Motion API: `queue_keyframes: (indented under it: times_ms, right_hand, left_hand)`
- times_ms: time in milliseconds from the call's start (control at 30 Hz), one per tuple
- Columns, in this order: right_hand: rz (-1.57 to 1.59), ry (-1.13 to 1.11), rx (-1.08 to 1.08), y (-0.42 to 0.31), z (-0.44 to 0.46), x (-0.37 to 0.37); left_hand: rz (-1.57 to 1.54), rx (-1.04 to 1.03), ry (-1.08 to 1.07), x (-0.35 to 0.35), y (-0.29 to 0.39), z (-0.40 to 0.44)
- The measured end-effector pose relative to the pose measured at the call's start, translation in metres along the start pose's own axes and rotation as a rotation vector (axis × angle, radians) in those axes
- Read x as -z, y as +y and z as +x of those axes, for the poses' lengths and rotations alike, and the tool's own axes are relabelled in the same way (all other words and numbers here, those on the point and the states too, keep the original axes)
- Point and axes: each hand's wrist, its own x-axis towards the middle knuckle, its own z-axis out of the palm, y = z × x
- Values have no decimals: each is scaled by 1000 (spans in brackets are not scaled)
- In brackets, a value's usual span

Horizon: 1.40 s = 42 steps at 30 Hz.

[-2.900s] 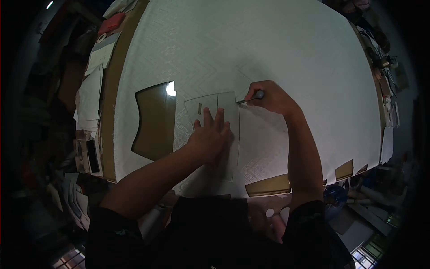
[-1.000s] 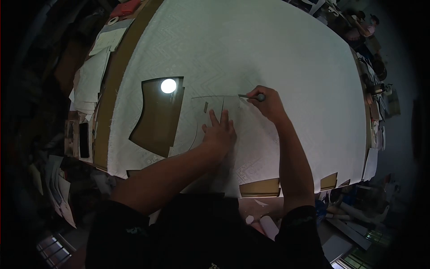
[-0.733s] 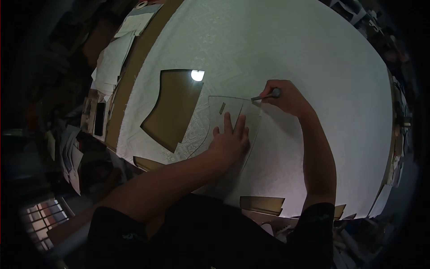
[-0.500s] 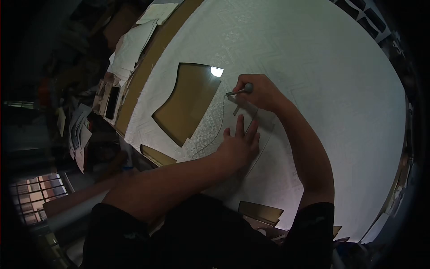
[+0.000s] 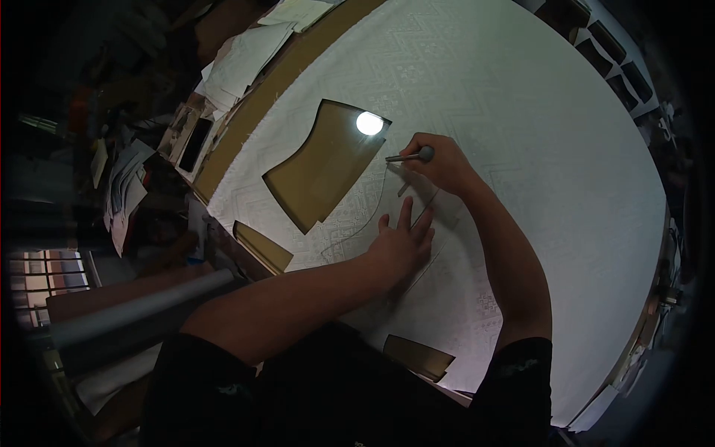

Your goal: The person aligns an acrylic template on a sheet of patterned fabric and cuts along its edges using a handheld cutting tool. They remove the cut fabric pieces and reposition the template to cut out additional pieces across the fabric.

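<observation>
White patterned fabric (image 5: 536, 149) covers the work surface. My left hand (image 5: 402, 242) lies with fingers spread on a thin transparent template (image 5: 423, 182), which has a narrow slot near its upper end. My right hand (image 5: 439, 162) pinches a slim tool with a rounded dark end (image 5: 406, 157); its tip touches the fabric at the template's upper left corner. A curved line (image 5: 383, 195) runs down along the template's left edge. Left of the hands, a shaped opening (image 5: 320, 164) in the fabric shows a brown surface with a bright light reflection.
Smaller cut-outs lie at the fabric's near edge, one at the left (image 5: 262, 247) and one below my hands (image 5: 418, 357). Papers (image 5: 249, 63) and a black phone (image 5: 195, 145) sit along the left edge. Dark shaped pieces (image 5: 607, 41) are at the upper right.
The view has turned, so the surface appears rotated clockwise. My right hand has moved the tool from the template's upper right corner to its upper left corner. My left hand stays on the template.
</observation>
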Motion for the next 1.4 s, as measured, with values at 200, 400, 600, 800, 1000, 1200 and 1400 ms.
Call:
queue_keyframes:
  times_ms: [200, 400, 600, 800, 1000, 1200, 1400]
  right_hand:
    - [-6, 36, 52, 8, -1, -4]
    - [-14, -143, 48, -1, 31, 21]
    - [-57, -638, 75, -15, 108, 43]
    - [-241, -967, 29, -40, 145, 31]
    - [-249, -1087, 34, -40, 160, 19]
    - [-224, -1132, 19, -40, 137, 1]
    - [-130, -1088, 149, -44, 84, -30]
  left_hand:
    - [-105, 47, 58, -11, 2, 3]
    - [-31, 32, 19, -1, 3, 1]
    - [-53, -3, 29, 4, 0, -2]
    - [-26, 48, 67, -11, 6, -1]
    - [-8, 70, 95, -9, 7, -2]
    - [-21, 94, 67, -9, 12, 0]
    - [5, 108, 36, -12, 14, 0]
